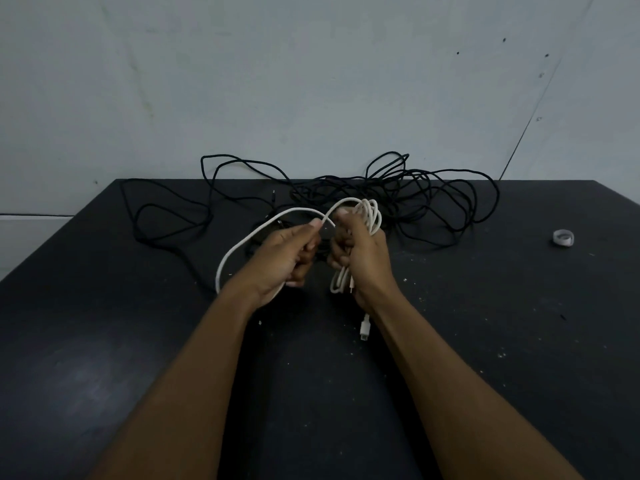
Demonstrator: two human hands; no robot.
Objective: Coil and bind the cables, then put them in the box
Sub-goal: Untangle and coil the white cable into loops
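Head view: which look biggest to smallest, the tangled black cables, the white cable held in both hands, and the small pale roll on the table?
1. tangled black cables, sprawled widest by far
2. white cable, partly coiled
3. small pale roll, plainly the smallest; nearness to the camera does not change this order

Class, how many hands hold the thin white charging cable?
2. The left hand pinches the loose length of the thin white cable; the right hand grips its coiled loops.
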